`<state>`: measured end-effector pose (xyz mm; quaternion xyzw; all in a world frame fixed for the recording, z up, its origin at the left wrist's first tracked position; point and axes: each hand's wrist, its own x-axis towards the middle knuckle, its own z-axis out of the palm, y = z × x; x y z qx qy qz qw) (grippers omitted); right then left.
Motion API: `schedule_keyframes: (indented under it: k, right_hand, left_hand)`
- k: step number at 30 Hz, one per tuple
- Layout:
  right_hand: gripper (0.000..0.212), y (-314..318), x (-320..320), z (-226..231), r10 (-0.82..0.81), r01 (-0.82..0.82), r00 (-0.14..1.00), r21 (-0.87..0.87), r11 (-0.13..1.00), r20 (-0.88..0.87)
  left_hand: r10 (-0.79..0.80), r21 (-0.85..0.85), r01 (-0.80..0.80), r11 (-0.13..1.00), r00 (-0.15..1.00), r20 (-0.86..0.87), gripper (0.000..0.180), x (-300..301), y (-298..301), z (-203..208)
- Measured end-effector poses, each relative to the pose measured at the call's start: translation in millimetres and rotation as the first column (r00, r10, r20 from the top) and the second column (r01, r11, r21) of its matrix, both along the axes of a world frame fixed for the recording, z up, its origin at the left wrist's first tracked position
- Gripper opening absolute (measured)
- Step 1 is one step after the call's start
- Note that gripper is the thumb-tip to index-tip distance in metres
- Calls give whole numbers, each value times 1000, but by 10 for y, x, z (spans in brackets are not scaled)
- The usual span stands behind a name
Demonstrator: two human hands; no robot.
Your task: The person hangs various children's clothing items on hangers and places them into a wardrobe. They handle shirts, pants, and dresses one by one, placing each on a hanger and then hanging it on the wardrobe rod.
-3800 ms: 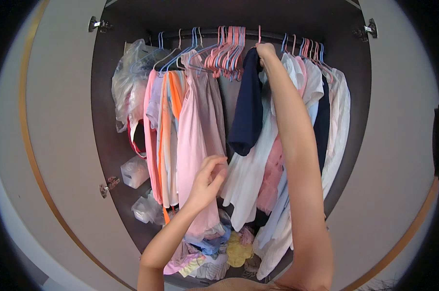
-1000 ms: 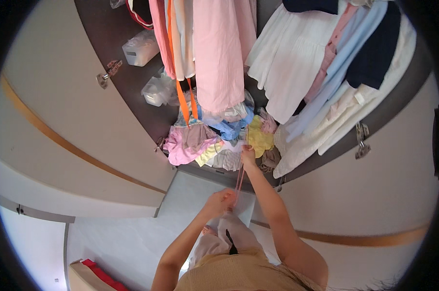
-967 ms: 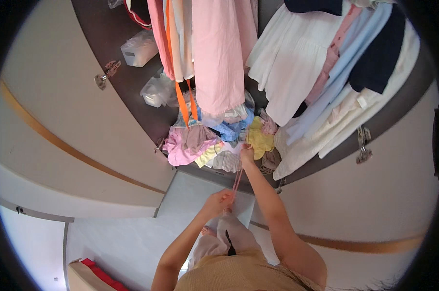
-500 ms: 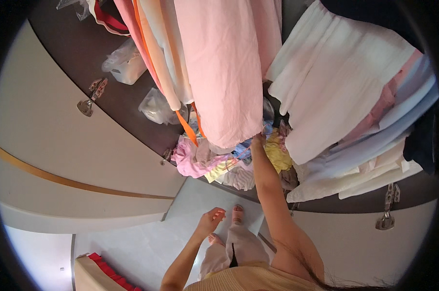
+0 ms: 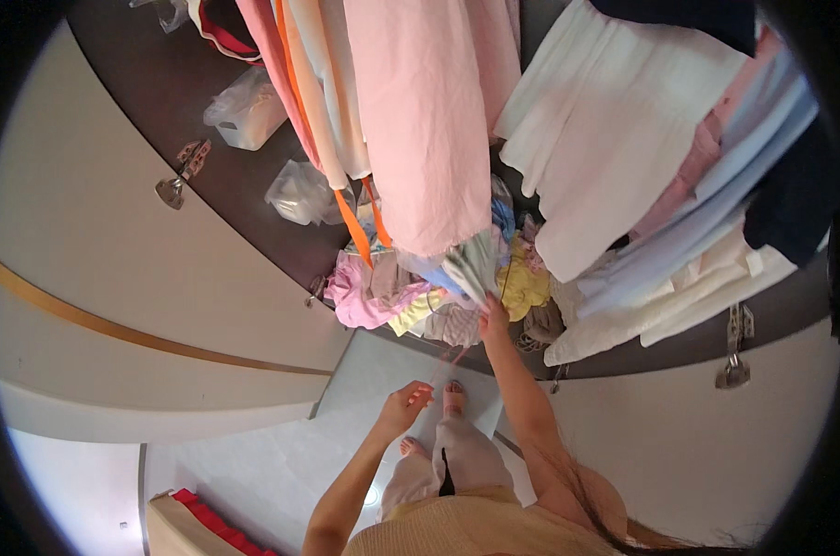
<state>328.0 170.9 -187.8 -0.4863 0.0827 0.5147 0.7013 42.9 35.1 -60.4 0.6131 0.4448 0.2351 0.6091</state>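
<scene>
My right hand (image 5: 496, 317) grips the gathered edge of a pale green and white cloth (image 5: 473, 264), pulled partly up from a heap of clothes at the bottom of the wardrobe. Thin pink cords (image 5: 452, 357) dangle below that hand; their upper ends are blurred. My left hand (image 5: 405, 408) hovers over the floor with fingers loosely curled and apart, close to the cords but with nothing visible in it. A long pink garment (image 5: 420, 120) hangs just above the cloth. Around the cloth lie a pink garment (image 5: 357, 295) and a yellow one (image 5: 524, 287).
White clothes (image 5: 615, 111) and a light blue garment (image 5: 717, 222) hang to the right. Clear plastic bags (image 5: 301, 193) sit on the dark wardrobe panel at left. Open doors with metal hinges (image 5: 733, 366) flank me. My feet stand on the grey floor (image 5: 253, 454).
My right hand has drawn back toward me from under the hanging pink garment, bringing out the pale green and white cloth. Pink cords now dangle near my left hand, which has barely moved.
</scene>
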Motion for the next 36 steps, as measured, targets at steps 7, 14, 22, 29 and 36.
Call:
schedule_keyframes:
  k: [7,14,22,29,36]
  right_hand:
    - [22,-1094,-264,529,-7,2,1000,199,980,25]
    - [19,-982,-118,782,-33,25,993,69,997,109]
    - [19,-1604,-1096,2054,392,-414,910,244,877,133]
    - [22,-2139,-1257,2483,708,-911,329,12,413,625]
    - [21,-2251,-1532,2805,538,-922,-192,-339,188,821]
  left_hand:
    - [-65,-6,65,998,998,-20,21,-176,-291,169]
    - [-74,103,70,992,997,36,21,-328,-586,204]
    - [143,224,-169,960,982,128,17,-852,-797,224]
    - [271,401,-286,870,958,97,20,-857,-832,1127]
    - [-157,361,74,930,966,206,22,-925,-1050,1223]
